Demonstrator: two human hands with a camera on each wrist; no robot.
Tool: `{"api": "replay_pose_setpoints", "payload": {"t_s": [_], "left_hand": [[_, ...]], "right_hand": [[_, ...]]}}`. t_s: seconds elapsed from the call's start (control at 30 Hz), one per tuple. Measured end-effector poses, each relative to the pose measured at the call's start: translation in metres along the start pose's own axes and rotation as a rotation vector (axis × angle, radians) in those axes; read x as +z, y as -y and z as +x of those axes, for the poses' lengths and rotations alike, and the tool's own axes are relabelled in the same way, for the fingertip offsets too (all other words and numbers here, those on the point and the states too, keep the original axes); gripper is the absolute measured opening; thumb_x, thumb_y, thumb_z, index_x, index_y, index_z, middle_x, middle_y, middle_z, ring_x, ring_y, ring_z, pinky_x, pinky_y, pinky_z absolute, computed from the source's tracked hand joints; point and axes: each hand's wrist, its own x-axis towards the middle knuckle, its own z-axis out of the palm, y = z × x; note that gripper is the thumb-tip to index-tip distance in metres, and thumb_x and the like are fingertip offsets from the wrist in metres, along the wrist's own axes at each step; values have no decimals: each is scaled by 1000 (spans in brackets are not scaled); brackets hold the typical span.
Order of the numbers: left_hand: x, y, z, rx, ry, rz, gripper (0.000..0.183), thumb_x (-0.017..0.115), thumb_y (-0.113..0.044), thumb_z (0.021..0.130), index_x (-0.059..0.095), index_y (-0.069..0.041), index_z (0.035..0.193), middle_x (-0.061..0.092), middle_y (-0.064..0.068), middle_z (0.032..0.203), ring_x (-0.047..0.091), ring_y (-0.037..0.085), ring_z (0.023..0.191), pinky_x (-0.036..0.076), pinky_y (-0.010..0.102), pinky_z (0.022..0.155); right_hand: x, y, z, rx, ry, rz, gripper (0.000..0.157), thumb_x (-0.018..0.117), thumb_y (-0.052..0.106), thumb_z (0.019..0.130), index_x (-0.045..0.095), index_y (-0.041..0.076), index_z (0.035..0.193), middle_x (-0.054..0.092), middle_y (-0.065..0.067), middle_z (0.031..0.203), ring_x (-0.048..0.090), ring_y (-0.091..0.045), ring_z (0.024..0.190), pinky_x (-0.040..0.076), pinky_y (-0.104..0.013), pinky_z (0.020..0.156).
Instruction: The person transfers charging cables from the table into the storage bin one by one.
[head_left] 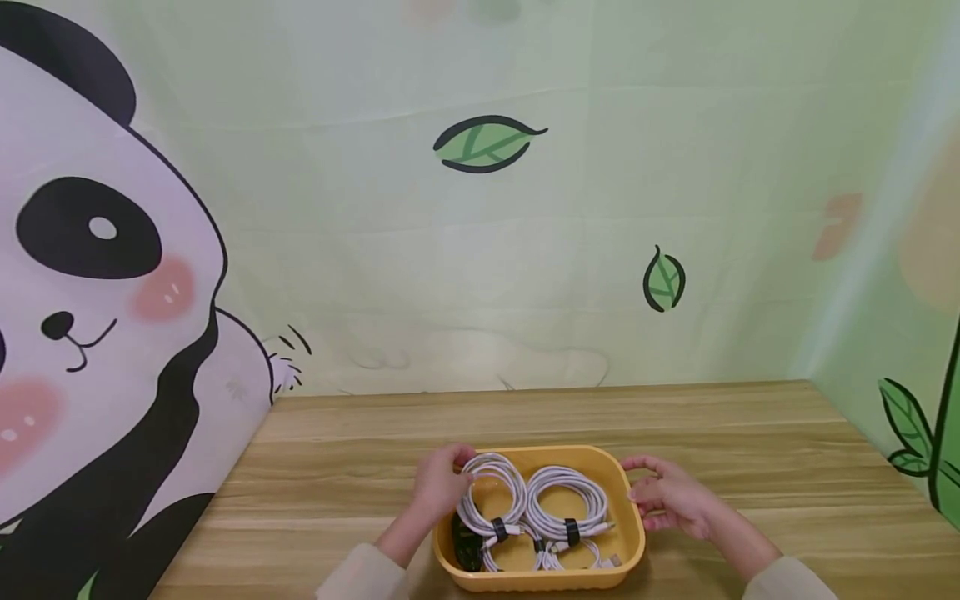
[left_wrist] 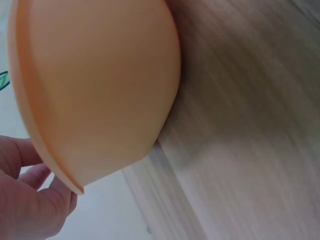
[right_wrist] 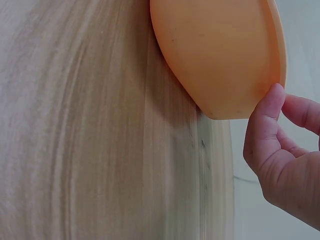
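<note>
A yellow plastic bin [head_left: 540,582] with rounded corners sits low on the wooden table. Inside it lie two large coils of white cable, a left one [head_left: 491,493] and a right one [head_left: 567,502], each bound with a black strap. Smaller white cables [head_left: 547,554] lie below them, and a dark object [head_left: 467,543] fills the bin's left side, partly hidden. My left hand [head_left: 441,482] holds the bin's left rim, its fingers bent over the edge in the left wrist view. At the right rim, my right hand [head_left: 675,497] grips the edge with its fingertips.
The wood-grain table [head_left: 337,467] extends around the bin. Behind it hangs a pale green backdrop [head_left: 360,208] printed with leaves and a large panda [head_left: 90,317] at the left. The backdrop continues along the right side.
</note>
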Motion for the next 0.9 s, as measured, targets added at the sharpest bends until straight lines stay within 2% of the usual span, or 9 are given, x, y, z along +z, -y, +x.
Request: {"api": "replay_pose_setpoints", "payload": {"t_s": [0.17, 0.3, 0.6, 0.9], "left_hand": [[-6, 1, 3, 24, 56, 24, 22, 65, 3, 69, 63, 0, 90, 62, 9, 80, 55, 17, 73, 47, 27, 65], [-8, 1, 5, 39, 68, 49, 21, 67, 1, 67, 63, 0, 87, 62, 9, 79, 55, 17, 72, 45, 28, 64], [-4, 2, 8, 94, 34, 166, 19, 69, 0, 65, 64, -4, 83, 63, 5, 75, 53, 14, 68, 45, 26, 62], [2, 0, 6, 98, -9, 247, 18, 69, -1, 68, 64, -6, 84, 62, 3, 75, 54, 15, 69, 47, 29, 63]], "right_hand": [[0, 0, 0, -4, 3, -1, 61, 53, 5, 80, 20, -2, 131, 57, -2, 77, 53, -8, 58, 48, -21, 53], [0, 0, 0, 0, -1, -2, 62, 54, 5, 80, 21, -1, 132, 56, -2, 76, 53, -8, 57, 49, -21, 53], [0, 0, -1, 0, 4, 4, 63, 54, 6, 80, 20, -1, 132, 57, -2, 75, 53, -8, 57, 49, -21, 53], [0, 1, -1, -1, -2, 2, 63, 54, 5, 80, 20, -2, 132, 57, -2, 74, 53, -9, 57, 49, -21, 53]]}}
